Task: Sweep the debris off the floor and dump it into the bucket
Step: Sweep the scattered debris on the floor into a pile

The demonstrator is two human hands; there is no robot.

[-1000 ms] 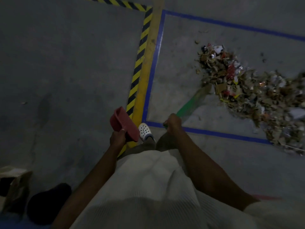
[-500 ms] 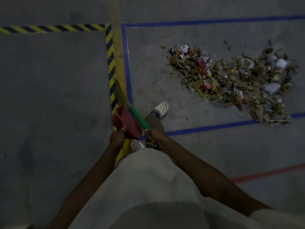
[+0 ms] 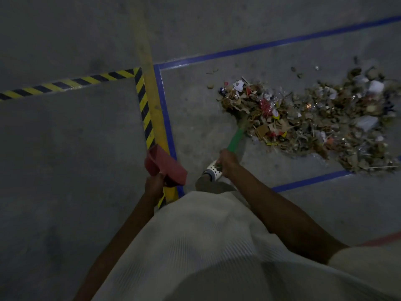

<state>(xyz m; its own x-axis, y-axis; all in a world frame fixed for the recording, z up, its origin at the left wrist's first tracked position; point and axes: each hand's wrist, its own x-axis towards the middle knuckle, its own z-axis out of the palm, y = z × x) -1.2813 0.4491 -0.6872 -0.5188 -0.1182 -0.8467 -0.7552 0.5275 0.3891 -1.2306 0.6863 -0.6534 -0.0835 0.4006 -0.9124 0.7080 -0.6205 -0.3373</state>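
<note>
A wide pile of debris [image 3: 314,118], made of cardboard scraps, paper and wrappers, lies on the grey concrete floor inside a blue-taped rectangle. My right hand [image 3: 226,162] grips the green handle of a broom [image 3: 235,137]. The broom's bristle end reaches the near-left edge of the pile. My left hand [image 3: 154,183] holds a red dustpan [image 3: 165,165] by its handle, above the floor and left of my foot. No bucket shows in this view.
A yellow line [image 3: 149,83] with black-and-yellow hazard tape [image 3: 65,83] runs beside the blue tape [image 3: 260,45]. My white perforated shoe [image 3: 213,170] stands just inside the blue rectangle. A red floor line [image 3: 382,240] shows at the right edge. A few loose scraps [image 3: 210,86] lie left of the pile.
The broom swung from my left, near the dustpan, back out to the right, and its head now meets the pile's edge. The view turned, and the dustpan stayed in my left hand.
</note>
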